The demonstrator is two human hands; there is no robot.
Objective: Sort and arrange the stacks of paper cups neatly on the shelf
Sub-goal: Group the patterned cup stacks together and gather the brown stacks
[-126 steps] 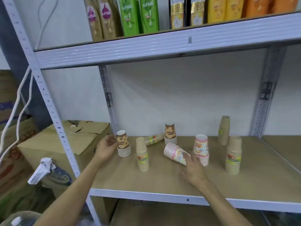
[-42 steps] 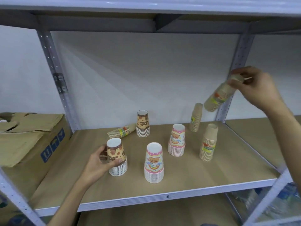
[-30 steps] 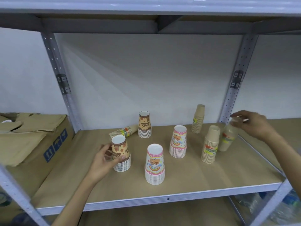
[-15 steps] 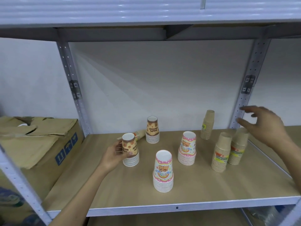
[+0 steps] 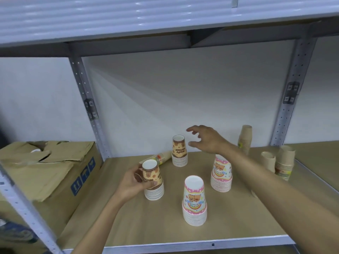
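Seven cup stacks sit on the shelf [image 5: 238,222], plain ones toward its right edge. Right hand [image 5: 207,140], fingers spread and empty, hovers beside the rear brown stack [image 5: 179,153]; gripping low on its body should avoid toppling. Left hand [image 5: 135,182] wraps the front brown stack [image 5: 153,180].

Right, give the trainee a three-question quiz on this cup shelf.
1. True or false: the left hand grips the front stack of brown bear-print paper cups.
2. Which stack lies on its side? A) the front pink bear-print paper cup stack B) the plain brown paper cup stack with a coloured label behind the left hand C) the tall plain brown paper cup stack against the back wall
3. Fill in: the right hand, fingers spread, holds ____.

Key: 1 true; 2 B; 3 nothing.
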